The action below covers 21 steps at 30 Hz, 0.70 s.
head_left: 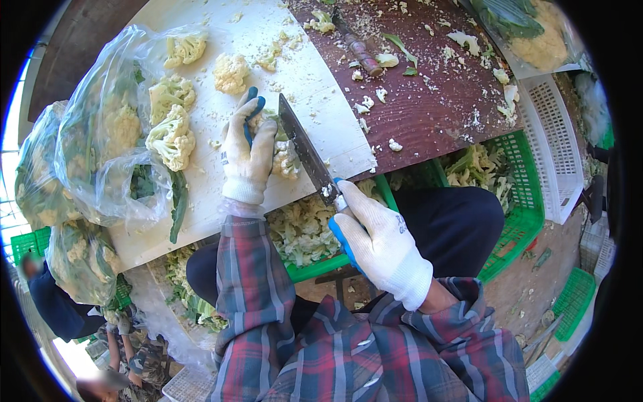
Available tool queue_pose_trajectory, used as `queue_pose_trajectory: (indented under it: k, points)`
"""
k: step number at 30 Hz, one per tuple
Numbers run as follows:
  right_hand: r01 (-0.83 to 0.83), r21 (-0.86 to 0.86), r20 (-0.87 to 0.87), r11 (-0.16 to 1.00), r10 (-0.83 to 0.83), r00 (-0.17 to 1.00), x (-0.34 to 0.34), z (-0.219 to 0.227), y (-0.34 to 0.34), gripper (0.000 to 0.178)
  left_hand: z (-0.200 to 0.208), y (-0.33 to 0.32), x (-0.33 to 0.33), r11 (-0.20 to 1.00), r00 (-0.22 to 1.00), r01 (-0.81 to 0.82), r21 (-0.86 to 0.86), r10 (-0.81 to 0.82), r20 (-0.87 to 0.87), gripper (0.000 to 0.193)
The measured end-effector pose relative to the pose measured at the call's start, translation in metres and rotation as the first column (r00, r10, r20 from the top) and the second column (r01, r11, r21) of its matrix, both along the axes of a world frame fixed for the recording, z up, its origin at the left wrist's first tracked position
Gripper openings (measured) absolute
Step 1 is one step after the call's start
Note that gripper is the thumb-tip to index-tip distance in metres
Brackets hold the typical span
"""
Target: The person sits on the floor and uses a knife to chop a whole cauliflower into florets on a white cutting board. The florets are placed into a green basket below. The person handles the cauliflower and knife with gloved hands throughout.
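- The right hand (382,241), in a white glove with blue on the fingers, is closed around the handle of a knife (305,144).
- The knife's broad blade points away from the right hand, up and to the left, its tip just beside the left hand's fingers.
- The left hand (246,151), gloved the same way, has its fingers curled over a piece of cauliflower (286,161), which lies under and just right of the palm.
- Beneath the left hand is a white board (328,94), scattered with crumbs.
- Just beyond the left fingertips lies a loose floret (231,72).
- To the left hand's left, more florets (171,137) rest by a clear plastic bag (94,144) with cauliflower and leaves inside.
- Below the blade, between the two hands, a green basket (315,269) holds cut pieces (301,228).
- Beyond the right hand, a dark red board (429,120) carries scraps.
- Right of the right hand stands a green crate (529,194) with leafy trimmings (475,167); farther right is a white crate (552,147).
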State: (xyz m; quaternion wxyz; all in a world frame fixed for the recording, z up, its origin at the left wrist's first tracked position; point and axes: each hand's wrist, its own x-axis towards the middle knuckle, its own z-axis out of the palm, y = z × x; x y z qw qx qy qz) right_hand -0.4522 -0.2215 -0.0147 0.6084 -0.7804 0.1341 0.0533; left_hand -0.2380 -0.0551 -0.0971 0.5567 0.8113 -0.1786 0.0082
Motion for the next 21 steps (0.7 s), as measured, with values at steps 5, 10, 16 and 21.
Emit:
queue_pose_trajectory:
  k: [5, 10, 16, 21]
  points:
    - [-0.006, -0.133, -0.024, 0.991, 0.003, 1.000, 0.004, -0.001, 0.005, 0.048, -0.004, -0.001, -0.003, 0.994, 0.986, -0.031, 0.106, 0.013, 0.166, 0.043]
    - [-0.032, -0.193, -0.053, 0.981, 0.023, 0.998, 0.027, -0.025, 0.012, 0.049, -0.010, -0.004, -0.005, 0.994, 0.985, -0.057, 0.092, 0.041, 0.166, 0.047]
    - [0.168, 0.003, -0.134, 0.986, -0.166, 0.977, 0.022, -0.019, -0.048, 0.043, 0.011, -0.015, -0.023, 0.926, 0.936, -0.085, 0.367, -0.052, 0.348, 0.052]
    - [0.346, 0.197, 0.024, 0.917, -0.357, 0.934, 0.048, -0.008, -0.076, 0.044, 0.016, -0.017, 0.033, 0.814, 0.908, -0.369, 0.448, 0.214, 0.360, 0.053]
